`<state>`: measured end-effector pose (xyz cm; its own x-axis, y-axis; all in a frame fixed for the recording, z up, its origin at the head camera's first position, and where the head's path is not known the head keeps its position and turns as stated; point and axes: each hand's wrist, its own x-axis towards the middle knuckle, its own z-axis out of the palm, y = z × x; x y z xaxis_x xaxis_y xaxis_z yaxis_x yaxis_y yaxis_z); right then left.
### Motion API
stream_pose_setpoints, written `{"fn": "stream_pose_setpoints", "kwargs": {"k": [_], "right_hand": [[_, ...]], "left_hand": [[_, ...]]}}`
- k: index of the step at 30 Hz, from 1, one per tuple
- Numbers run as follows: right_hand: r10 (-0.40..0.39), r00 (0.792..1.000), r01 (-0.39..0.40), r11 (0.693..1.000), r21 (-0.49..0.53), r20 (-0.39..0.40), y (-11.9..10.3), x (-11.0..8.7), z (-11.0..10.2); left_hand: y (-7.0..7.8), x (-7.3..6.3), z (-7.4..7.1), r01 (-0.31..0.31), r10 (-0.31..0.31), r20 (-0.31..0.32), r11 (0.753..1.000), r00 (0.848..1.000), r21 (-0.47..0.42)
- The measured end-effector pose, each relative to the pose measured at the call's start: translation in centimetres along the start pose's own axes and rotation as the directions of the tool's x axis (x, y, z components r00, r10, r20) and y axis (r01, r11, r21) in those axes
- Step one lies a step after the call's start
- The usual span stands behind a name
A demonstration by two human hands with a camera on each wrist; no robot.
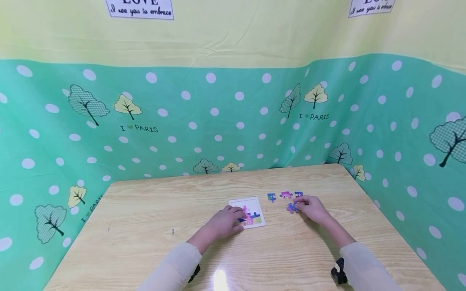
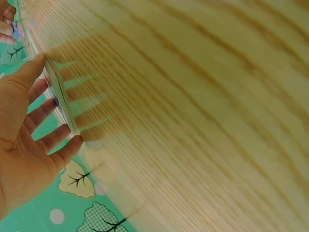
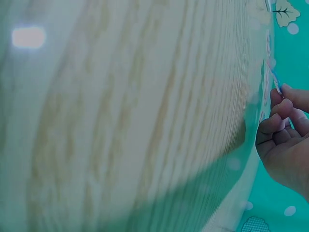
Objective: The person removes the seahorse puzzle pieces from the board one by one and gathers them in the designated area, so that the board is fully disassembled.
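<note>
A small white-framed jigsaw board (image 1: 244,199) lies on the table, partly filled with pink, blue and green pieces. My left hand (image 1: 225,223) rests on its left side, covering part of the picture. In the left wrist view that hand (image 2: 29,128) has spread fingers, and thumb and fingertips touch the board's edge (image 2: 62,94). To the right, my right hand (image 1: 312,207) pinches a blue and pink puzzle piece (image 1: 292,208) between thumb and fingers. The right wrist view shows this piece (image 3: 275,79) tilted edge-on at the fingertips of the right hand (image 3: 287,133).
Just beyond the right hand lie three loose pieces: a blue-green one (image 1: 271,197), a pink one (image 1: 285,195) and a dark blue one (image 1: 298,194). The wooden table (image 1: 153,214) meets a green dotted curtain (image 1: 182,121) at its back and sides.
</note>
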<state>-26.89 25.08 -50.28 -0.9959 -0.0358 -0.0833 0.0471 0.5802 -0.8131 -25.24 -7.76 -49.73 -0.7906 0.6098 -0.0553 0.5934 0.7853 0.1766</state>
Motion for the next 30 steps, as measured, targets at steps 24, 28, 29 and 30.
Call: {"fn": "stream_pose_setpoints", "kwargs": {"k": [24, 28, 29, 30], "right_hand": [[0.076, 0.996, -0.074, 0.997, 0.034, -0.044, 1.5, -0.2, -2.1], [0.086, 0.995, -0.084, 0.996, 0.04, -0.048, 1.5, -0.3, -2.3], [0.085, 0.995, -0.083, 0.996, 0.038, -0.048, 1.6, -0.3, -2.3], [0.086, 0.995, -0.084, 0.996, 0.039, -0.05, 1.7, -0.2, -2.4]], "left_hand": [[0.0, 0.1, -0.3, 0.016, -0.016, 0.02, 1.0, 1.0, -0.01], [0.2, 0.0, -0.4, 0.012, -0.012, 0.016, 1.0, 1.0, -0.008], [0.2, 0.0, -0.5, 0.01, -0.009, 0.014, 1.0, 1.0, -0.007], [0.2, 0.0, -0.5, 0.01, -0.01, 0.014, 1.0, 1.0, -0.007]]}}
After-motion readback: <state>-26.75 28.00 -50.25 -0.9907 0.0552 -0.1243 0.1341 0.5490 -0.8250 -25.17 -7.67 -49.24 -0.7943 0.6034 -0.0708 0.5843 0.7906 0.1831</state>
